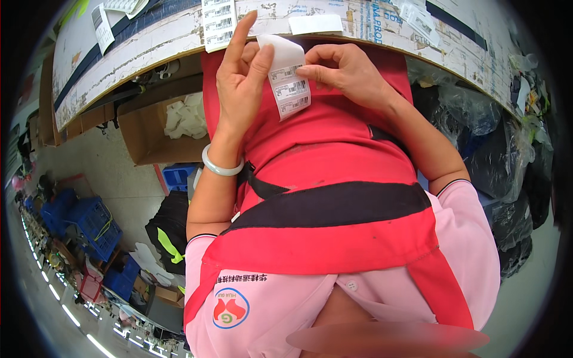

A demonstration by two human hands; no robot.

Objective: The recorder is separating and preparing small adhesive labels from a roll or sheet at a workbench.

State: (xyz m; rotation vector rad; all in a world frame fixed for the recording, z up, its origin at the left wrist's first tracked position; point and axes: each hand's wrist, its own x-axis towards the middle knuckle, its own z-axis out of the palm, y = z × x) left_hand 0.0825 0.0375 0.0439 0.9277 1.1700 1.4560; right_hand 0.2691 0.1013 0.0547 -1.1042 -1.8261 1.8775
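Note:
A strip of white barcode labels [290, 89] hangs in front of my red apron, its blank top end curled over. My left hand [242, 77] pinches the upper left edge of the strip between thumb and a finger, with the index finger pointing up. From the other side, my right hand [343, 70] has thumb and index finger closed on the strip's right edge, at the upper printed label. Just beyond my left hand, a sheet of barcode labels [218, 24] lies on the worn white table [173, 30]. A blank white slip [316, 24] rests near the table's edge.
More label strips [102, 30] lie at the table's far left, and others [419, 25] at the far right. Below the table, a cardboard box [143, 134] holds white scraps. Plastic-wrapped dark bundles [498, 155] stand at the right. Blue crates [95, 227] sit on the left.

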